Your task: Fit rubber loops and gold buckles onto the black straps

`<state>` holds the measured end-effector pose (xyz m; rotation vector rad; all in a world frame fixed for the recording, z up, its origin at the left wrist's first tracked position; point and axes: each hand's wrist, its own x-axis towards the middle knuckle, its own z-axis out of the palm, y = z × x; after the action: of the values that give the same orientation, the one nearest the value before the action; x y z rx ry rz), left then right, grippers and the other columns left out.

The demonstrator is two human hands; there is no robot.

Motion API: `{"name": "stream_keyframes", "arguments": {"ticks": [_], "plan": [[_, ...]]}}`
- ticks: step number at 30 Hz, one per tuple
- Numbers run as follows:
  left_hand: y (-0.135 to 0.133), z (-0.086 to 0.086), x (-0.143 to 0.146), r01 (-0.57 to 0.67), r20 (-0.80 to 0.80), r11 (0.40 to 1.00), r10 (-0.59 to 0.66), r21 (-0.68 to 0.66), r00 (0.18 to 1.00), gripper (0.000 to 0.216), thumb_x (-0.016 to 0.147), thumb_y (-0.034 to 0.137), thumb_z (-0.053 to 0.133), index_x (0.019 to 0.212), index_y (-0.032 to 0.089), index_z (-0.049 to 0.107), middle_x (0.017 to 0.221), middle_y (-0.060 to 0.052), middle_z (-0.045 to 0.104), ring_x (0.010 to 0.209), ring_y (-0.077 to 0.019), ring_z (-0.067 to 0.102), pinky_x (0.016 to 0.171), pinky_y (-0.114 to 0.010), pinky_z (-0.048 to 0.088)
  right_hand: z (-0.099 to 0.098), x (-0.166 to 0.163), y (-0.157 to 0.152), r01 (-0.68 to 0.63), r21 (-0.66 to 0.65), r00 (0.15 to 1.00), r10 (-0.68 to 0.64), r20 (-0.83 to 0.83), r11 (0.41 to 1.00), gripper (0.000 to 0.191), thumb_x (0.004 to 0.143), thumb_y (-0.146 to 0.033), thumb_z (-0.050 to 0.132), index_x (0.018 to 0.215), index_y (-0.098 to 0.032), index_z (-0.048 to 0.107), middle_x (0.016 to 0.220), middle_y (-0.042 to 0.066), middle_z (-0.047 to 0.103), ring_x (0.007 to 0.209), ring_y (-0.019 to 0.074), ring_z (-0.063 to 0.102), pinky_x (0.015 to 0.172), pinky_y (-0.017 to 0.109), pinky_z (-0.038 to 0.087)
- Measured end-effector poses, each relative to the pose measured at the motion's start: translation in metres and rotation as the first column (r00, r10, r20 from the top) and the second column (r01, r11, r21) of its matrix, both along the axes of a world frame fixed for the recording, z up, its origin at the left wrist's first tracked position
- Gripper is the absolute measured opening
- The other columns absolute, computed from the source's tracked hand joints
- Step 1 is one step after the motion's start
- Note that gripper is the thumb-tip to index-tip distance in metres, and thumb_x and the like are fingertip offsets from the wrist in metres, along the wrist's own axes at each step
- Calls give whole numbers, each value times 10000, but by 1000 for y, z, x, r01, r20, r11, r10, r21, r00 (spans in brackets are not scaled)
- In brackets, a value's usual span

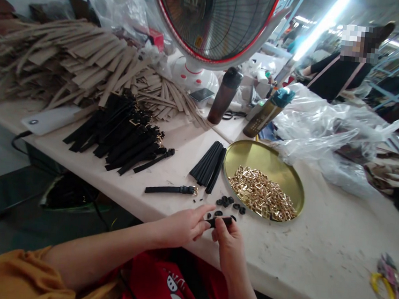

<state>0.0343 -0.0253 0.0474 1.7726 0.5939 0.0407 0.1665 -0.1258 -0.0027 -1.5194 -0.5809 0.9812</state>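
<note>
Between my two hands, near the table's front edge, is a short black strap [223,221]. My right hand [229,237] pinches it between thumb and fingers. My left hand [192,221] touches its left end with thumb and finger, the index finger stretched out over the table. Just beyond my fingers lie several small black loops [229,200]. A finished-looking black strap with a gold buckle [170,190] rests to the left. Behind the loops is a row of plain black straps [208,164]. A round gold tray [298,182] holds a heap of gold buckles [261,190].
A pile of black buckled straps [126,135] and a big heap of beige strips [67,57] cover the left. A fan [215,19], two bottles [225,95] and clear plastic bags [328,129] stand behind. Yellow-handled pliers [385,287] lie right. Another person [341,74] is farther back.
</note>
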Motion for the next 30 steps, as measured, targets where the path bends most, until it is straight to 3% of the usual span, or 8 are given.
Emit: {"name": "stream_keyframes", "arguments": {"ticks": [3, 5, 7, 9, 11, 22, 26, 30], "plan": [[9, -7, 3, -76, 64, 993, 82, -91, 995, 466, 856, 327, 373, 1294, 169, 363, 571, 46, 423, 518, -93, 398, 510, -195, 314, 6, 27, 14, -103, -27, 977, 107, 187, 994, 320, 753, -496, 538, 775, -179, 571, 563, -20, 519, 484, 116, 442, 481, 241, 369], [16, -11, 4, -107, 111, 979, 128, -174, 986, 453, 855, 354, 393, 1266, 165, 398, 558, 59, 385, 495, -74, 359, 493, -183, 294, 11, 59, 29, -65, -81, 866, 96, 490, 995, 321, 823, -450, 444, 929, -178, 578, 685, 14, 570, 549, 137, 494, 539, 263, 402], [22, -14, 5, -115, 140, 956, 157, -269, 978, 434, 852, 363, 409, 1232, 155, 424, 532, 70, 373, 477, -62, 339, 480, -173, 275, 15, 93, 48, 38, -200, 531, 150, 834, 979, 269, 837, -358, 443, 951, -164, 590, 853, 69, 585, 690, 172, 546, 634, 289, 418], [26, -16, 6, -128, 148, 927, 191, -353, 970, 414, 844, 366, 426, 1190, 139, 441, 504, 78, 378, 458, -56, 331, 462, -167, 254, 15, 119, 68, 120, -460, 147, 442, 885, 880, 253, 851, -267, 410, 992, -161, 591, 929, 102, 572, 767, 199, 565, 665, 297, 411], [26, -19, 7, -152, 138, 891, 230, -427, 963, 400, 836, 373, 438, 1156, 133, 439, 491, 84, 390, 428, -47, 312, 436, -163, 228, 13, 133, 83, 161, -554, 39, 555, 831, 817, 232, 848, -219, 402, 941, -147, 602, 912, 122, 573, 770, 219, 577, 643, 299, 401], [6, 0, -6, -108, 172, 811, 248, -575, 953, 551, 817, 156, 395, 1332, 165, 198, 732, 10, 556, 512, -51, 509, 557, -206, 404, 19, 121, 93, 220, -682, -16, 702, 712, 698, 208, 811, -83, 384, 926, -124, 553, 833, 145, 625, 769, 245, 620, 612, 294, 398], [-3, 11, -20, -123, 106, 788, 233, -603, 967, 565, 743, 92, 398, 1276, 220, 261, 746, 39, 508, 483, -48, 506, 515, -207, 424, 24, 117, 91, 222, -651, -20, 671, 741, 725, 232, 802, -68, 370, 930, -111, 559, 827, 163, 628, 755, 250, 624, 611, 307, 407], [-6, 8, -30, -156, 125, 810, 271, -565, 955, 341, 819, 325, 415, 1130, 191, 368, 588, 85, 427, 358, -23, 324, 368, -152, 264, 33, 114, 81, 225, -556, -25, 575, 818, 800, 264, 807, -81, 356, 969, -94, 565, 937, 196, 597, 791, 263, 611, 644, 343, 419]]}}
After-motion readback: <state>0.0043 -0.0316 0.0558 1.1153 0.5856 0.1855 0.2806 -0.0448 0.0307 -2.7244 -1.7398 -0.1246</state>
